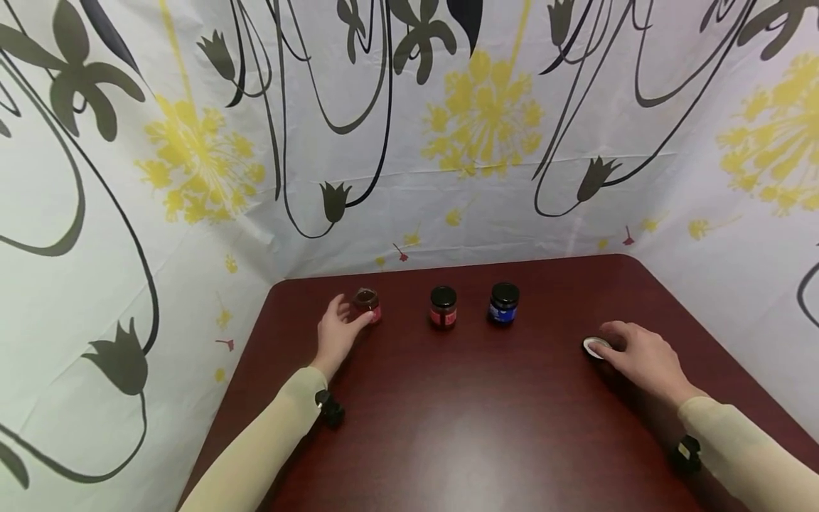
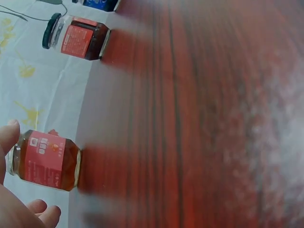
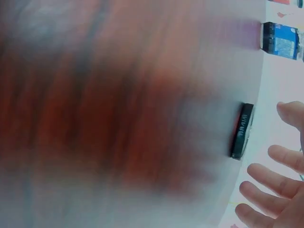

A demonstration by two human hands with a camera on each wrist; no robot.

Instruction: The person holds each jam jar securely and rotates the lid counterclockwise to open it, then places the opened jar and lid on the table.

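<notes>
My left hand (image 1: pixel 335 334) is beside a lidless glass jar (image 1: pixel 367 304) with a red label and amber-brown contents, standing at the table's back left. In the left wrist view, the thumb is near the mouth of this jar (image 2: pixel 47 160) and the other fingers are on its opposite side, not closed round it. On the right, a round black lid (image 1: pixel 596 348) lies with its white inside facing up. My right hand (image 1: pixel 646 359) hovers at the lid, fingers spread. The right wrist view shows a gap between those fingers and the lid (image 3: pixel 242 131).
Two capped jars stand between the hands near the back edge: a red-labelled jar (image 1: pixel 443 308) and a blue-labelled jar (image 1: pixel 503 304). Both have black lids. A patterned white cloth (image 1: pixel 409 178) rises behind and beside the dark red table (image 1: pixel 461 412).
</notes>
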